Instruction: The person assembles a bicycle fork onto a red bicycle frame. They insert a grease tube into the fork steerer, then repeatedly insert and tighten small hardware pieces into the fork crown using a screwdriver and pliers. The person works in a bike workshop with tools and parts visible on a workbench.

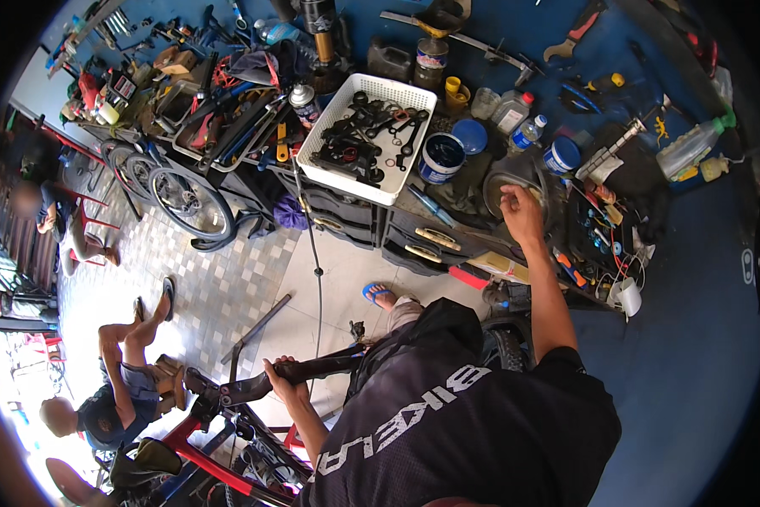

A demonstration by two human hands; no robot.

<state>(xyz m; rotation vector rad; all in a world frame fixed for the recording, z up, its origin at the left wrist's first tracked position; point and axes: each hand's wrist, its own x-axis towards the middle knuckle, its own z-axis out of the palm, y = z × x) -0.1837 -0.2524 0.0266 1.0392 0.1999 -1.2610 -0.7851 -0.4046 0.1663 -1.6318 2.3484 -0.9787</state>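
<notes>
My left hand [288, 382] is wrapped round a thick black tube [329, 365], which appears to belong to a bicycle beside me. A red and black bicycle frame [219, 469] lies just below and left of that hand. Over at the bench, my right hand [522, 213] hangs above a round dark dish [539, 188], its fingers bent together. Whatever may be between those fingers is too small to see. Near the dish stand an open blue and white tub [441, 158] of dark contents and a smaller blue tub [562, 156].
A white basket [390, 89] of black bike parts stands on the bench. Left of it is a tray of tools [228, 135]; bottles [513, 111] stand behind. Drawers [418, 241] front the bench. A bicycle wheel [190, 203] and a seated person [130, 397] are to the left.
</notes>
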